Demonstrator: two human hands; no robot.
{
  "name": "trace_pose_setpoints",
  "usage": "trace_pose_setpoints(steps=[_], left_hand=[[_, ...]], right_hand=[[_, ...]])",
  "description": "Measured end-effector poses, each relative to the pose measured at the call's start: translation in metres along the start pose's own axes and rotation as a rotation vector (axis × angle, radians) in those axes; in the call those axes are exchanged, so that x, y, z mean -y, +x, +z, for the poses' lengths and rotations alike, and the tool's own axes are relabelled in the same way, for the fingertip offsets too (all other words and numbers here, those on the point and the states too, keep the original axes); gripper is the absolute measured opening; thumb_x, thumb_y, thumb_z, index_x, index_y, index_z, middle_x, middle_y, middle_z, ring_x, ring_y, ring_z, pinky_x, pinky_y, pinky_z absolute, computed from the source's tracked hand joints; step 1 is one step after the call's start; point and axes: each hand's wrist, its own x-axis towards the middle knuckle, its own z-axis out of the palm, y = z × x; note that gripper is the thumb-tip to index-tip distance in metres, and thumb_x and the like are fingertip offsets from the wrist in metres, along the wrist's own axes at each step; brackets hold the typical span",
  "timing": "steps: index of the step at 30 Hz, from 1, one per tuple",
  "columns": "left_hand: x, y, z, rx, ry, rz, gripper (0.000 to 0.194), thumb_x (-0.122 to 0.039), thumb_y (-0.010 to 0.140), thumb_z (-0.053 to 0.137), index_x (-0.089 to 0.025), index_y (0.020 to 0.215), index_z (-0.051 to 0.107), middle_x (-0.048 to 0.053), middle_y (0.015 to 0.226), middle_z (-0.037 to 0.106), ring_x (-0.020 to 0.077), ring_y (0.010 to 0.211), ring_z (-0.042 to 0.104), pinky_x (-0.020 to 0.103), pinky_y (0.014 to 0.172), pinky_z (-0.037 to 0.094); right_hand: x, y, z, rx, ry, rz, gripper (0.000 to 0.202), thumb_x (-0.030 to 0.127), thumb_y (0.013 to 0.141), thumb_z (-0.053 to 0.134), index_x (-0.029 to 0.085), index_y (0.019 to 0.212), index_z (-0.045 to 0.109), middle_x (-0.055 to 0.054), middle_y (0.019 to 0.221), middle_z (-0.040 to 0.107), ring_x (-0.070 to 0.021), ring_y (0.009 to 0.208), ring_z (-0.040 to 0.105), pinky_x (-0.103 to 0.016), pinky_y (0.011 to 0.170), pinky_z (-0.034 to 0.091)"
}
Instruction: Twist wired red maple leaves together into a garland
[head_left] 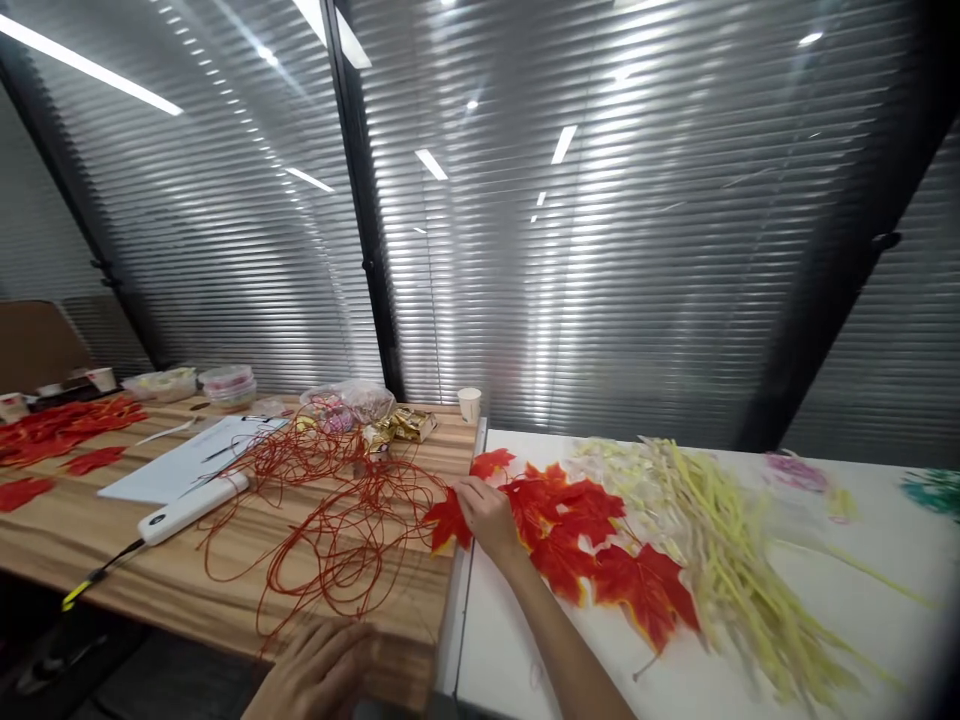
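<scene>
Right hand (487, 512) at bench (409, 620) seam, fingers pinching leaf (448, 518), likely at edge for control. Left hand (319, 660) at bench edge, fingers' grip unclear, perhaps resting. Cord (341, 535) beside leaf, other leaves (559, 562) opposite, probably for reach.

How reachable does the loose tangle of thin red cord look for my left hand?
Probably yes: your left hand is at the front edge of the wood-grain table, and the red cord tangle lies just beyond it, with nothing visible in between.
</scene>
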Motion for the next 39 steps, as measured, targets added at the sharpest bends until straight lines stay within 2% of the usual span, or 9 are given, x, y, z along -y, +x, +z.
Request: trace_pose_setpoints(steps=[4,7,12,17,22,26,30,35,39], left_hand=[[0.009,-0.006,0.034,-0.015,0.105,-0.115,0.038,-0.036,0.08,0.049,-0.027,0.117,0.051,0.004,0.123,0.05,0.0189,0.114,0.043,0.028,0.09,0.042],[0.015,-0.003,0.053,0.074,0.132,-0.121,0.048,-0.037,0.082,0.043,-0.028,0.13,0.037,0.003,0.136,0.035,0.0233,0.125,0.029,0.037,0.096,0.036],[0.029,0.025,0.059,0.148,0.126,-0.028,0.049,-0.032,0.085,0.036,-0.031,0.133,0.029,0.002,0.142,0.024,0.0263,0.13,0.019,0.049,0.103,0.02],[0.045,0.06,0.073,0.137,0.121,0.006,0.049,-0.036,0.085,0.037,-0.033,0.133,0.029,-0.001,0.143,0.022,0.0261,0.13,0.016,0.05,0.106,0.01],[0.066,0.07,0.094,0.168,0.104,-0.066,0.05,-0.033,0.086,0.035,-0.029,0.135,0.026,0.005,0.141,0.026,0.0229,0.12,0.035,0.04,0.098,0.028],[0.085,0.065,0.103,0.246,0.131,-0.145,0.044,-0.031,0.088,0.032,-0.029,0.132,0.032,0.007,0.125,0.047,0.0194,0.1,0.049,0.033,0.081,0.038],[0.109,0.054,0.108,0.323,0.227,-0.163,0.042,-0.023,0.086,0.037,-0.026,0.127,0.039,0.008,0.102,0.058,0.0204,0.092,0.051,0.034,0.079,0.038],[0.144,0.037,0.108,0.407,0.335,-0.175,0.046,-0.013,0.083,0.038,-0.024,0.127,0.039,0.011,0.101,0.057,0.0228,0.095,0.05,0.037,0.08,0.039],[0.168,0.031,0.105,0.499,0.387,-0.266,0.056,-0.007,0.081,0.032,-0.025,0.133,0.03,0.013,0.099,0.055,0.0261,0.093,0.05,0.032,0.064,0.043]], right_hand=[[0.0,0.0,-0.002,0.012,0.025,0.02,0.019,0.015,0.086,0.043,0.018,0.087,0.062,-0.003,0.084,0.064,-0.0101,0.074,0.059,-0.02,0.063,0.045],[0.0,0.0,-0.005,0.031,0.0,0.013,0.019,0.015,0.086,0.043,0.018,0.086,0.062,-0.003,0.083,0.064,-0.0102,0.075,0.059,-0.02,0.065,0.045],[-0.004,-0.001,-0.005,0.069,-0.073,-0.001,0.019,0.017,0.087,0.043,0.017,0.084,0.061,-0.003,0.083,0.064,-0.0095,0.071,0.059,-0.02,0.062,0.044],[-0.007,-0.006,-0.002,0.093,-0.102,-0.015,0.02,0.017,0.087,0.042,0.017,0.083,0.061,-0.003,0.082,0.064,-0.01,0.071,0.059,-0.02,0.062,0.044],[-0.005,-0.006,-0.002,0.038,-0.068,0.0,0.018,0.016,0.086,0.042,0.017,0.088,0.059,-0.003,0.077,0.063,-0.0105,0.069,0.058,-0.021,0.061,0.044],[-0.004,-0.003,-0.004,-0.078,-0.047,0.029,0.013,0.015,0.085,0.044,0.017,0.086,0.057,-0.003,0.074,0.062,-0.0107,0.066,0.057,-0.022,0.059,0.043],[-0.005,0.0,-0.005,-0.205,-0.019,0.037,0.01,0.013,0.083,0.047,0.017,0.086,0.055,-0.002,0.072,0.06,-0.0104,0.065,0.056,-0.021,0.059,0.044],[-0.009,0.004,-0.014,-0.349,-0.021,0.188,0.007,0.015,0.083,0.048,0.016,0.082,0.054,-0.001,0.067,0.056,-0.0091,0.059,0.052,-0.021,0.056,0.043],[-0.013,0.009,-0.025,-0.447,-0.021,0.347,0.009,0.021,0.083,0.048,0.016,0.079,0.055,-0.001,0.069,0.058,-0.0098,0.061,0.054,-0.022,0.059,0.044]])
